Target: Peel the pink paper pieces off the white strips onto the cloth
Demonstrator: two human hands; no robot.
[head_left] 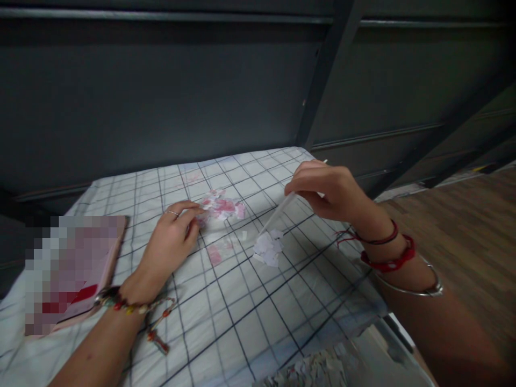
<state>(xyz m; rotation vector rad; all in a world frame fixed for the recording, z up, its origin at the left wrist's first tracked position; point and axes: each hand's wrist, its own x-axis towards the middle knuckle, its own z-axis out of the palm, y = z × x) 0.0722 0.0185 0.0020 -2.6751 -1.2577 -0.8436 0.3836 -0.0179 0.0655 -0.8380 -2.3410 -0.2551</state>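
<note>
My right hand [328, 185] is closed around a translucent white straw [278, 211], which slants down to the left. Its lower end is at a small heap of white paper scraps [268, 248]; whether it touches them I cannot tell. My left hand [173, 231] is low over the checked cloth, thumb and index finger apart, fingertips at the edge of a pile of pink and white paper scraps [223, 207]. A flat patch of pink scraps [215, 254] lies between the two heaps.
A phone or tablet in a pink case [116, 252], its screen blurred out, lies at the left. The checked cloth [226, 333] covers the surface. Dark panels [161, 97] rise behind it. A container with grey shreds [314, 371] stands at the front edge; wooden floor [455, 231] is at right.
</note>
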